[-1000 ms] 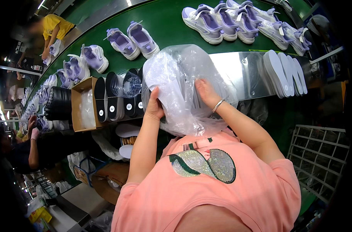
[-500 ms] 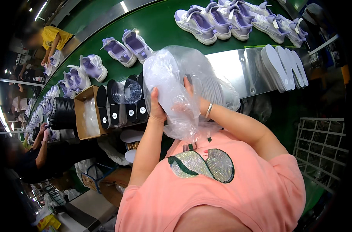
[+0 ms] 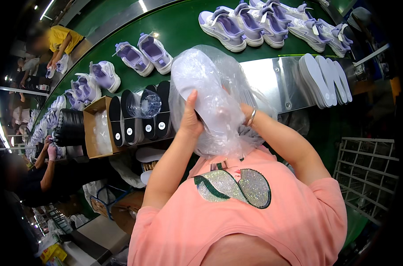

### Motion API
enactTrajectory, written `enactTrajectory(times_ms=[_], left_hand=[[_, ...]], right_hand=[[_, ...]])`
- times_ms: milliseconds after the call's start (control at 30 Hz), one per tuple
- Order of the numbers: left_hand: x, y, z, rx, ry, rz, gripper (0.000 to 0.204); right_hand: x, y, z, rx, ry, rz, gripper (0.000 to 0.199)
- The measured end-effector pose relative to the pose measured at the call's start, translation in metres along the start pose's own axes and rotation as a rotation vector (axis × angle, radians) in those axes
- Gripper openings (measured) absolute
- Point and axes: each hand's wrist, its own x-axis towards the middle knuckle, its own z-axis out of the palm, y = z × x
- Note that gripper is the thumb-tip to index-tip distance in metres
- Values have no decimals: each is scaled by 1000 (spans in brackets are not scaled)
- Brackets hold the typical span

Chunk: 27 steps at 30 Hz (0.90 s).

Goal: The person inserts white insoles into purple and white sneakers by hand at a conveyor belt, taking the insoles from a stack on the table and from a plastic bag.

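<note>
A stack of white shoe insoles (image 3: 200, 84) lies inside a crumpled clear plastic bag (image 3: 239, 144), held upright in front of my chest. My left hand (image 3: 191, 117) grips its left side, thumb on the front face and the other fingers behind. On the right side, my right hand (image 3: 243, 113), with a bangle at the wrist, also clasps the bagged stack; plastic and the insoles partly cover its fingers. Black insoles (image 3: 129, 117) stand in banded bundles left of my left hand, with a clear round plastic piece (image 3: 144, 104) over them.
White insoles (image 3: 315, 80) lean in stacks at the right end of the metal shelf (image 3: 265, 80). White-and-lilac sneakers (image 3: 225, 29) line the green conveyor (image 3: 177, 22). A cardboard box (image 3: 89, 133) stands left, a wire rack (image 3: 365, 173) right. Co-workers handle shoes at far left.
Both hands and the bagged insoles have shifted a little to the right. My left thumb sits higher on the stack. More plastic covers my right fingers.
</note>
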Motion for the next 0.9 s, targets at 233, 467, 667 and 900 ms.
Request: enactTrajectory(times_ms=[233,467,667,900], left_hand=[[4,-21,5,-300,-137,-19,68],[24,-9,3,28,-86,-27,71],[52,70,-19,162,139,207,89],[73,77,-9,164,137,110,94]], right_hand=[[-15,-7,4,-360,126,-19,72],[-12,-11,-47,231,149,121,40],[-65,-50,-60,141,339,24,34],[-195,-74,-98,87,565,-121,37]])
